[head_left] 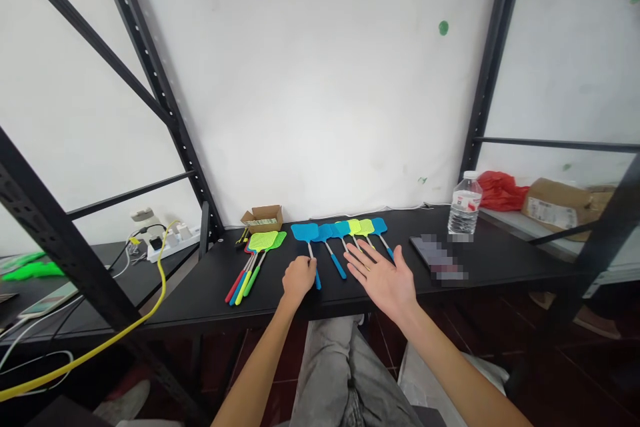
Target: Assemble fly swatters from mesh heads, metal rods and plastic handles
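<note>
Nearest the wearer, the left hand (299, 277) was at the front of the flat black table (190, 297), its fingers curled and seemingly clamped on the handle of a bright blue plastic fly swatter with a pale shaft (305, 233). That swatter's broad head pointed toward the wall and overlapped its neighbour's, so a sideways drag could have hooked the two together and pulled the next one askew. A loose grip so low on the handle might also have let the head dip or swivel.

The right hand (384, 278) was palm up, fingers apart and holding nothing, in front of an overlapping row of blue and yellow-green plastic fly swatters (354, 227). It hid several handles; whether it touched any could not be told. Lowering it blindly could have jostled them.

To the left, a careless swing risked scattering the stacked bundle of swatters with red, blue, yellow and green handles (263, 241). To the right, a wide sweep could have shoved the dark rectangular phone (431, 255) or, farther back, toppled the upright clear plastic water bottle with a white cap (466, 203).
</note>
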`<state>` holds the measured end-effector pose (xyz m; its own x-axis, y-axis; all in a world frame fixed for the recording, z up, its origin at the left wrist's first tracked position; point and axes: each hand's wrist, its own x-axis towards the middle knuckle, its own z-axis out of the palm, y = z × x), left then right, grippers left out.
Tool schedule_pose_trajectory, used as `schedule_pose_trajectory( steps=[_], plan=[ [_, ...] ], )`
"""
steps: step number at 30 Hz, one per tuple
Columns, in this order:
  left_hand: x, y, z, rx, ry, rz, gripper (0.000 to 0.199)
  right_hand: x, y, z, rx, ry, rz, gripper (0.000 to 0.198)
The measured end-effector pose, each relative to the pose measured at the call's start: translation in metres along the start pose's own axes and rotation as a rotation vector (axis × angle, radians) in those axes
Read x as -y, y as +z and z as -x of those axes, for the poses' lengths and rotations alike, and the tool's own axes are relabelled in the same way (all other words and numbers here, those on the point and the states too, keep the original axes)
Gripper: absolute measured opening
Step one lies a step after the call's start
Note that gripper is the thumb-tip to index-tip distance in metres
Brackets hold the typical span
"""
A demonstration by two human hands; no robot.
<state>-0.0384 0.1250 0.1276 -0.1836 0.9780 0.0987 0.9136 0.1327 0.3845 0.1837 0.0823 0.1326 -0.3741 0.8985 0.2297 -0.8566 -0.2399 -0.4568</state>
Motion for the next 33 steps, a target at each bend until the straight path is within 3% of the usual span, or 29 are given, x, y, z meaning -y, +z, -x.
schedule_pose_trajectory(
  steps=[5,9,12,17,22,33],
  plan=[
    [-0.008,0.011,-0.010,-0.043,-0.026,-0.087,0.035,0.000,0.000,0.000,-0.034,0.000,0.002,0.077],
    [-0.006,0.009,-0.008,-0.054,0.013,-0.110,0.040,0.000,0.001,-0.001,-0.037,-0.005,0.005,0.077],
    [0.013,-0.004,-0.007,-0.108,0.002,-0.117,0.040,0.001,-0.001,-0.001,-0.029,-0.017,0.003,0.075],
    [0.072,-0.034,-0.007,-0.375,-0.099,-0.353,0.037,-0.002,-0.005,-0.002,-0.032,-0.013,0.003,0.073],
    [0.103,-0.045,-0.008,-0.263,-0.143,-0.462,0.033,-0.009,-0.006,-0.003,-0.042,0.022,0.003,0.076],
    [0.095,-0.040,-0.007,-0.246,-0.169,-0.369,0.025,-0.011,-0.012,-0.003,-0.077,0.023,0.039,0.070]
  ],
)
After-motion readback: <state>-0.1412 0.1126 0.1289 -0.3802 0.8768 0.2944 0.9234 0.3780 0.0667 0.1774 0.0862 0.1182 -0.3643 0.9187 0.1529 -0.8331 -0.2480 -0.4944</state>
